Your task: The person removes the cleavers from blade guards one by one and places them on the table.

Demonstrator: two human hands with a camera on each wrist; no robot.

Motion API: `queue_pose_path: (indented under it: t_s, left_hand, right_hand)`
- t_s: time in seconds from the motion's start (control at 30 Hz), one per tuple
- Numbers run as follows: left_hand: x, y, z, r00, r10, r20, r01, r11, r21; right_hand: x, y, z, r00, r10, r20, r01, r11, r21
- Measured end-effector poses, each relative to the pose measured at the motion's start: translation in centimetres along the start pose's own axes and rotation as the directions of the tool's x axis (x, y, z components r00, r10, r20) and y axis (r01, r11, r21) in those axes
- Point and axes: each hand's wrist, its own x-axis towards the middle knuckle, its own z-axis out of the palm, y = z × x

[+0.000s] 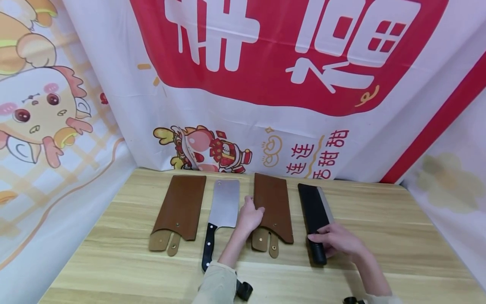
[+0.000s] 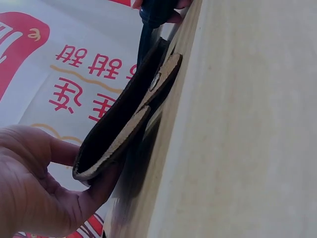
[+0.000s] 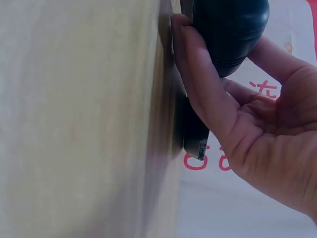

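Note:
My left hand (image 1: 250, 215) pinches the left edge of a brown leather knife sheath (image 1: 271, 198), thumb on top. In the left wrist view the sheath's mouth (image 2: 106, 131) gapes, its two tan straps underneath, and the edge is between thumb and fingers. My right hand (image 1: 336, 238) holds the black handle (image 1: 318, 253) of a knife with a broad black blade (image 1: 314, 204) and a silver strip along its right side. The right wrist view shows fingers beneath that handle (image 3: 230, 34), close over the table. Left of my left hand lies a silver cleaver (image 1: 225, 202) with a riveted black handle.
A second brown sheath (image 1: 182, 202) lies at the far left, its tan straps towards me. All stand in a row on the wooden table (image 1: 152, 278). White cloth (image 1: 212, 101) with red and cartoon prints hangs behind and at both sides.

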Motion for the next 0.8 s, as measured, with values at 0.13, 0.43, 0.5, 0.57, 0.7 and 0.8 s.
queue_pose_path:
  t_s: [0.13,0.43,0.5,0.57,0.7,0.8]
  left_hand:
    - [-0.1,0.1,-0.3,1.0,0.0,-0.002,0.0,0.997,0.078]
    - [-0.3,0.2,-0.8,1.0,-0.003,-0.014,0.007,0.964,0.266]
    - [-0.4,0.2,-0.8,1.0,0.018,-0.019,-0.011,0.946,0.324]
    - [-0.6,0.2,-0.8,0.999,0.045,-0.019,-0.034,0.924,0.382]
    - [-1.0,0.6,-0.8,0.995,0.102,-0.017,-0.083,0.881,0.466]
    - [-1.6,1.1,-0.8,0.991,0.134,0.012,-0.122,0.857,0.501]
  right_hand:
    - [0.1,-0.2,0.2,0.999,0.014,-0.042,-0.016,0.999,-0.048]
    - [0.1,-0.9,0.8,0.984,0.033,-0.172,-0.071,0.973,-0.218]
    - [0.1,-1.0,0.9,0.978,0.034,-0.208,-0.09,0.959,-0.269]
    - [0.1,-1.1,1.0,0.972,0.032,-0.232,-0.106,0.943,-0.316]
    - [0.0,-1.4,0.7,0.966,0.029,-0.257,-0.124,0.924,-0.363]
    - [-0.3,-1.7,0.3,0.96,-0.012,-0.281,-0.093,0.929,-0.359]
